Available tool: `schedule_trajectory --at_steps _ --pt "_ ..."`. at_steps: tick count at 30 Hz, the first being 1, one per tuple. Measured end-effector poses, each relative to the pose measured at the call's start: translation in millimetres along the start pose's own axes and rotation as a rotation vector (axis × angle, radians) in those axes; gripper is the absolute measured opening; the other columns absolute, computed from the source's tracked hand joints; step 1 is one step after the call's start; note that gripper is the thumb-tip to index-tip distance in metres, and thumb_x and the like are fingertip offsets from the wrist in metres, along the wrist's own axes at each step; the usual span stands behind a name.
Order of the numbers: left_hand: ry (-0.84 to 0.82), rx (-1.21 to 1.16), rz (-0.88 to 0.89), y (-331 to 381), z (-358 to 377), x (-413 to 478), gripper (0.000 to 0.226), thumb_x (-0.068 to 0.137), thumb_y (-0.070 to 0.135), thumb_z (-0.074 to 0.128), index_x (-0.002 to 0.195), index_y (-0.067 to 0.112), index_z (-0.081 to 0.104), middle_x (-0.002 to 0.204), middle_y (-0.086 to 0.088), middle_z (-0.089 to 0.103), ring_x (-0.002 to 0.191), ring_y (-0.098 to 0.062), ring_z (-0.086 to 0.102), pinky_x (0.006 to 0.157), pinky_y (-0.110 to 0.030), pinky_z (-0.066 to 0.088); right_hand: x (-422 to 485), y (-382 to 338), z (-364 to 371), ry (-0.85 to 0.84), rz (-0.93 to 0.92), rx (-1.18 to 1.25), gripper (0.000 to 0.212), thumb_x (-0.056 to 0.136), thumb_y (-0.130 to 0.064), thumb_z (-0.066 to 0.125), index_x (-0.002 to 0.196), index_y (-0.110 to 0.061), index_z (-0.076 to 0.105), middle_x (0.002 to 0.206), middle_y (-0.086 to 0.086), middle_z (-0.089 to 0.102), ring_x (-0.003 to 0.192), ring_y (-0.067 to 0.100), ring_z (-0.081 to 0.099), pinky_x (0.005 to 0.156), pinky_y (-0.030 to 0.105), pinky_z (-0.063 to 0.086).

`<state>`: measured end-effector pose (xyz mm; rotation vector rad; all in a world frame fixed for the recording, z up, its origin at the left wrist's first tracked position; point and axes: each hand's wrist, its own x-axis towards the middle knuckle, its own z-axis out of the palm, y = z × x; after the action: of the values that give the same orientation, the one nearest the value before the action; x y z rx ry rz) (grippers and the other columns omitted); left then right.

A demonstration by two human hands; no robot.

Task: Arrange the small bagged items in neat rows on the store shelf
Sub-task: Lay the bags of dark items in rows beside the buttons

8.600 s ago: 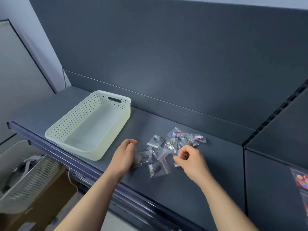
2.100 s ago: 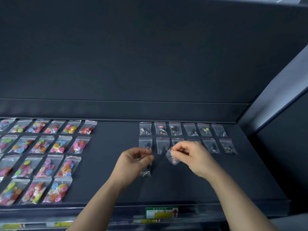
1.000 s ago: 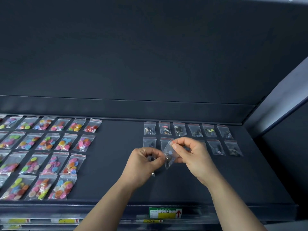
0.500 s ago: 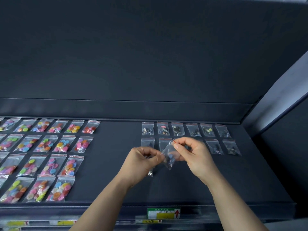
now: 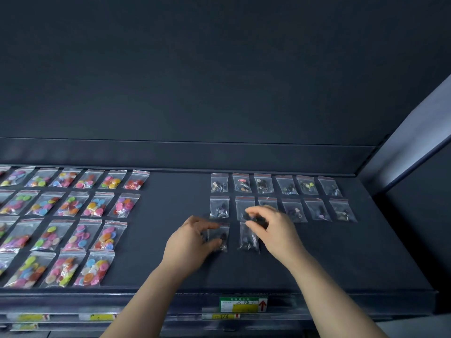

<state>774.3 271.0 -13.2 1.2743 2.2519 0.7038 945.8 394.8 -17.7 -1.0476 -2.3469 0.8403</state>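
Pinching a bag (image 5: 219, 236) on the shelf (image 5: 341, 259), the left hand (image 5: 191, 241) sits at 9 o'clock of a second bag (image 5: 247, 239). The right hand (image 5: 277, 231) (blurred, grip unclear) hovers at its 1 o'clock, covering part of the rows (image 5: 285, 185). Button bags (image 5: 73, 206) lie far toward 9 o'clock.

A bare lane of shelf (image 5: 175, 191) runs between the button bags (image 5: 73, 215) and the dark-item bags (image 5: 292, 198) — the left hand (image 5: 188, 242), pinching a front bag (image 5: 219, 236), blocks its near end. Right of the right hand (image 5: 278, 232), open shelf reaches the side panel (image 5: 419, 215).
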Motion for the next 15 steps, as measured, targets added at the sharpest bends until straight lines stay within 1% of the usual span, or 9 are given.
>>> schedule_trajectory --at_steps 2,3,5,6,8,10,15 --pt "-0.014 0.048 0.027 -2.8 3.3 -1.0 0.035 0.081 0.045 0.069 0.116 0.041 0.064 0.119 0.017 0.049 0.096 -0.006 0.057 0.078 -0.021 0.045 -4.1 1.2 -1.9 0.065 -0.039 -0.024 0.024 0.086 -0.025 0.069 0.109 -0.020 0.070 0.107 -0.010 0.065 0.099 0.004 0.056 0.089 0.017 0.043" --pt "-0.015 0.062 0.036 -3.6 4.7 -1.6 0.036 0.082 0.046 0.068 0.117 0.042 0.063 0.120 0.016 0.049 0.097 -0.007 0.058 0.079 -0.021 0.046 -7.8 3.4 -2.4 0.074 -0.046 -0.036 0.021 0.086 -0.026 0.069 0.107 -0.020 0.071 0.106 -0.010 0.063 0.101 0.004 0.054 0.088 0.013 0.039" --pt "-0.007 0.070 0.045 -4.1 6.4 -2.8 0.036 0.083 0.046 0.067 0.118 0.043 0.062 0.120 0.015 0.049 0.096 -0.008 0.060 0.078 -0.022 0.048 -16.6 9.0 -0.8 0.043 -0.028 -0.066 0.018 0.087 -0.028 0.068 0.103 -0.021 0.073 0.103 -0.011 0.060 0.101 0.004 0.051 0.085 0.008 0.034" --pt "-0.004 0.072 0.048 -3.9 6.7 -3.2 0.035 0.083 0.046 0.066 0.118 0.043 0.062 0.119 0.015 0.048 0.095 -0.008 0.059 0.077 -0.022 0.047 -20.7 12.1 1.6 0.009 -0.022 -0.089 0.020 0.087 -0.029 0.067 0.104 -0.022 0.073 0.104 -0.012 0.059 0.103 0.004 0.050 0.086 0.007 0.033" --pt "-0.005 0.082 0.054 -3.2 7.1 -3.2 0.035 0.084 0.046 0.066 0.118 0.044 0.061 0.119 0.015 0.047 0.094 -0.007 0.059 0.076 -0.021 0.045 -26.4 16.4 7.8 -0.046 -0.033 -0.127 0.025 0.087 -0.030 0.067 0.110 -0.022 0.072 0.107 -0.013 0.057 0.106 0.007 0.049 0.091 0.012 0.034" --pt "-0.008 0.084 0.059 -3.4 7.4 -2.6 0.035 0.084 0.046 0.066 0.118 0.044 0.062 0.119 0.014 0.047 0.093 -0.008 0.059 0.076 -0.021 0.045 -26.6 16.7 12.1 -0.067 -0.046 -0.129 0.027 0.089 -0.029 0.065 0.115 -0.022 0.070 0.111 -0.013 0.057 0.108 0.009 0.049 0.096 0.022 0.038" --pt "-0.021 0.113 0.056 -3.5 7.1 -1.8 0.035 0.084 0.048 0.065 0.118 0.043 0.062 0.121 0.014 0.046 0.097 -0.009 0.059 0.078 -0.020 0.045 -23.2 13.4 15.4 -0.109 -0.075 -0.134 0.029 0.091 -0.031 0.061 0.119 -0.025 0.067 0.120 -0.014 0.056 0.111 0.009 0.046 0.100 0.025 0.036"
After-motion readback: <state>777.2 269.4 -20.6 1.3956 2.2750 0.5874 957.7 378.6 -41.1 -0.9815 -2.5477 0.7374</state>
